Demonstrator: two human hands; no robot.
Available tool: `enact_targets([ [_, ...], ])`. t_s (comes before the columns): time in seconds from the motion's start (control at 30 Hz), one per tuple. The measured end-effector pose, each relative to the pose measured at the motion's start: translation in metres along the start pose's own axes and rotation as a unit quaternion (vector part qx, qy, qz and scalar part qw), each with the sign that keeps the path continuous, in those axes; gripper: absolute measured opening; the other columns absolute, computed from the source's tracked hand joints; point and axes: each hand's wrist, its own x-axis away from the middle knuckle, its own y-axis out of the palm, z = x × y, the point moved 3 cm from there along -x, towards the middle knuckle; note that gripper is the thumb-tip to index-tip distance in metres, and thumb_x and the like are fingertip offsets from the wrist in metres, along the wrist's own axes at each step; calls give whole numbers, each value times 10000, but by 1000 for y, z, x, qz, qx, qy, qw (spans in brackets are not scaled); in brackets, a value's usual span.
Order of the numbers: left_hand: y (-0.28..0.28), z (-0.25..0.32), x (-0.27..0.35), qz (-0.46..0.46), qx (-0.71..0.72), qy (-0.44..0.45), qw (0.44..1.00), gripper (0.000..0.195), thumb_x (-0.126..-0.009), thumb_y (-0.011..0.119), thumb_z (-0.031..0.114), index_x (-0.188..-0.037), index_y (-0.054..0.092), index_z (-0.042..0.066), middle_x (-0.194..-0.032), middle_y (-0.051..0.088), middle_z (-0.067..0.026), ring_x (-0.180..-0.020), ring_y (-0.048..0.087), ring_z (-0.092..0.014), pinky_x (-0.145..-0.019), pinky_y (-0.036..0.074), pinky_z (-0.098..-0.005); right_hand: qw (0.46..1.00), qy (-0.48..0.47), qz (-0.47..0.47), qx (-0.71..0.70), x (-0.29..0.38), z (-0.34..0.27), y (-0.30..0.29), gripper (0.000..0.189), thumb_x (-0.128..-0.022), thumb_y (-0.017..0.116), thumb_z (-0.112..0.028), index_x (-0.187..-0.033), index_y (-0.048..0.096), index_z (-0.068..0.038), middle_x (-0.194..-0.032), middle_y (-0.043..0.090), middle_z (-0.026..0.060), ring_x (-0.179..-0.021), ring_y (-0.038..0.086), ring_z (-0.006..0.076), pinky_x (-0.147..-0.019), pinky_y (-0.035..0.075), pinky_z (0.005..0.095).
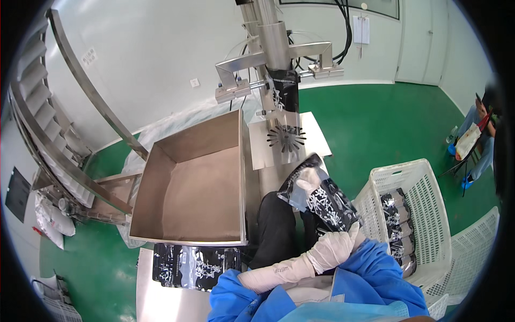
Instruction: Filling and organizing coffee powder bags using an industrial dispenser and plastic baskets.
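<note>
A black printed plastic bag [332, 203] with a clear section lies slanted over my lap. My left hand [334, 247], in a whitish glove, reaches across from the left and has its fingers curled at the bag's lower end, beside my right wrist. Gloved fingers of my right hand [309, 180] show near the bag's upper end; the rest of that hand is hidden by the bag, so its grip cannot be made out. Ahead, another black bag [287, 94] hangs at the mouth of a steel filling tube [275, 44], above a slotted round metal plate [286, 139].
An open metal bin [201, 197] stands to the left, with flat black bags [197, 267] on a steel table [161, 300] below it. At right, a white plastic crate [432, 217] holds several filled bags [398, 229]. A person [483, 133] sits at far right. A bucket conveyor [42, 108] rises at left.
</note>
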Motion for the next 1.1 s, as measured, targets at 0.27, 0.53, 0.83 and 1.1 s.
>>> enact_targets([
  [0.27, -25, -57, -13, -19, 48, -121, 991, 476, -770, 490, 99, -1242, 482, 35, -557, 381, -21, -448, 452, -134, -413, 379, -273, 962, 10, -153, 225, 58, -138, 6, 267, -792, 542, -204, -980, 536, -15, -865, 583, 157, -827, 583, 257, -744, 461, 337],
  [0.53, -22, -157, -34, 89, 420, -369, 824, 351, -772, 487, -14, -1092, 614, 59, -833, 659, -127, -623, 551, -71, -583, 451, -239, 776, -197, -197, 566, 44, -226, 30, 354, -755, 609, -284, -884, 509, 31, -624, 559, 170, -609, 591, 329, -628, 476, 410],
  [0.83, 28, -233, -79, 86, 681, -415, 597, 318, -856, 516, 78, -1167, 549, 20, -583, 539, 1, -421, 439, -52, -373, 348, -206, 663, -300, 66, 683, -22, -202, 35, 161, -675, 622, -138, -798, 546, -68, -661, 515, 90, -681, 535, 243, -681, 456, 360],
  [1.1, 108, -353, 2, 137, 585, -564, 566, 221, -871, 553, 165, -1045, 609, 41, -557, 550, 8, -447, 489, -57, -410, 385, -184, 836, -125, 82, 528, -166, -228, -12, 292, -782, 629, -276, -910, 549, -25, -619, 588, 175, -614, 597, 342, -595, 468, 403],
])
